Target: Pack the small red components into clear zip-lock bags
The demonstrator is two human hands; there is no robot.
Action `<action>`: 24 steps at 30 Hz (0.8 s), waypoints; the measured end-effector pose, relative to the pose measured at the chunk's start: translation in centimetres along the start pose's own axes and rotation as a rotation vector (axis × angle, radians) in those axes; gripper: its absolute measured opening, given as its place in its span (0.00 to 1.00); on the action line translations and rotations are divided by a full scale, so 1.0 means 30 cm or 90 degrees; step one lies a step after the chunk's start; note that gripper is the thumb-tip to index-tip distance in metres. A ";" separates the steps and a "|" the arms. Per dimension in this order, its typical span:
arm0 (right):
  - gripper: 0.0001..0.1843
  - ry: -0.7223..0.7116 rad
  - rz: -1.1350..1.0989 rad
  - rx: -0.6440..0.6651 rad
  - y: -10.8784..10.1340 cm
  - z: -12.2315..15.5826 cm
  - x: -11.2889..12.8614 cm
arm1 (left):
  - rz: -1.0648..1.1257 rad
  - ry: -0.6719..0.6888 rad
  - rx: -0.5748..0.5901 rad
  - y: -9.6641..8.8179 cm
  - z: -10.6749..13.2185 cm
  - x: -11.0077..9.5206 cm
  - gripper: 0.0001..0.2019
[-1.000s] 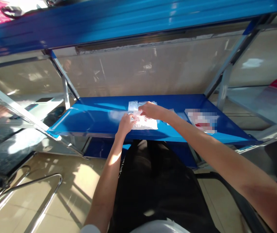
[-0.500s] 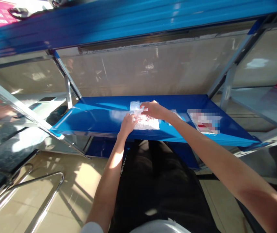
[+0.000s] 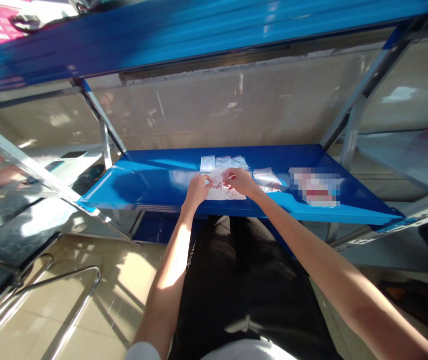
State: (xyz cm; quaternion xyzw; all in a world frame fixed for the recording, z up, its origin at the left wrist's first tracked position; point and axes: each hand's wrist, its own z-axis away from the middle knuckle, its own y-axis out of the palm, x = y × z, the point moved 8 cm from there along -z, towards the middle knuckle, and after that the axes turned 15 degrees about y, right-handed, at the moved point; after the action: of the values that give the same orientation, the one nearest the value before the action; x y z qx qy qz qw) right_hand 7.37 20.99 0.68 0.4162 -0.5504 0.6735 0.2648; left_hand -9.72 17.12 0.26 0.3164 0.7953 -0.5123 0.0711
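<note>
Left hand [image 3: 197,189] at the white bag's [image 3: 232,194] left end, its grip pinching a thin, crinkly clear bag [image 3: 217,176] above it, not yet laid down! Three flat, squarish small bags [image 3: 223,161] already line up behind the white bag. Right hand [image 3: 239,181] grips the clear bag's other side; right of the white bag, a shiny bag [image 3: 266,179], then a blurred packet [image 3: 313,187], on smooth blue shelf [image 3: 149,185].

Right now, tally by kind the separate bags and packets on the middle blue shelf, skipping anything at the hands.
Clear bags, far row: 3
Clear bag beside the right hand: 1
Pixelated packet, farther right: 1
Total visible: 5
</note>
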 end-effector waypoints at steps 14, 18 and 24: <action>0.01 -0.004 -0.092 -0.030 -0.001 -0.015 0.014 | 0.041 -0.016 -0.050 -0.005 -0.007 0.007 0.04; 0.05 0.014 -0.179 -0.052 -0.025 -0.015 0.006 | 0.113 -0.055 -0.119 -0.031 -0.014 0.003 0.05; 0.18 0.072 -0.459 -0.035 -0.031 0.045 -0.030 | 0.459 -0.091 -0.149 0.019 -0.032 -0.046 0.11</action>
State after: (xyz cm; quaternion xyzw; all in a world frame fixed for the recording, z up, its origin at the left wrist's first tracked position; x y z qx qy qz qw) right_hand 8.94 20.02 0.47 0.5385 -0.3709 0.5436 0.5262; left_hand -8.11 17.50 0.86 0.5286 0.6792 -0.3810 0.3378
